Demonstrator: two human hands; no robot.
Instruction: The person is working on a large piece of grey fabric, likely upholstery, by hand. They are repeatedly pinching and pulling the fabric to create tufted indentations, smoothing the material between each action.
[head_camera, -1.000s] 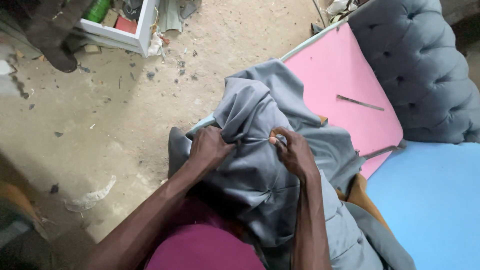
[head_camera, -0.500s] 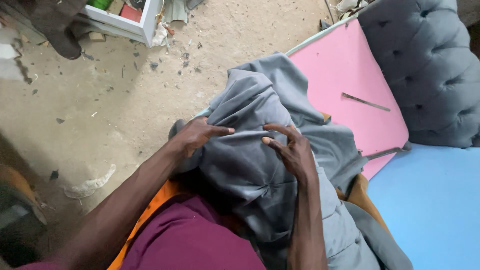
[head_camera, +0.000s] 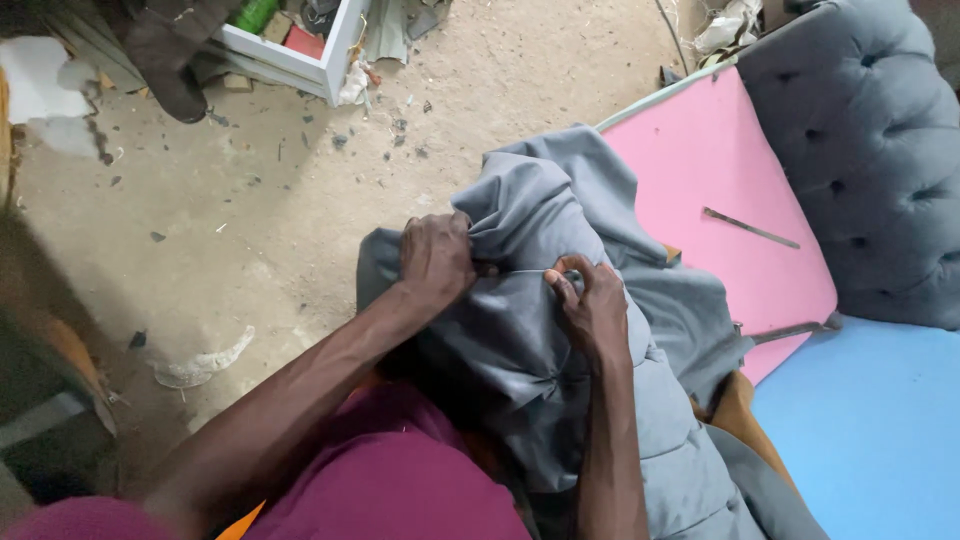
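The grey fabric is draped over the lap, just left of the pink foam panel, with the tufted grey cushion beyond that panel. A bunched fold is clenched tight in the left hand, fingers fully curled around it. The right hand is pinched closed on something small, and a thin thread seems to be stretched between the hands; a needle can't be made out. For a neat tuft, the thread is probably best kept taut and the pleat held flat while it's pulled through.
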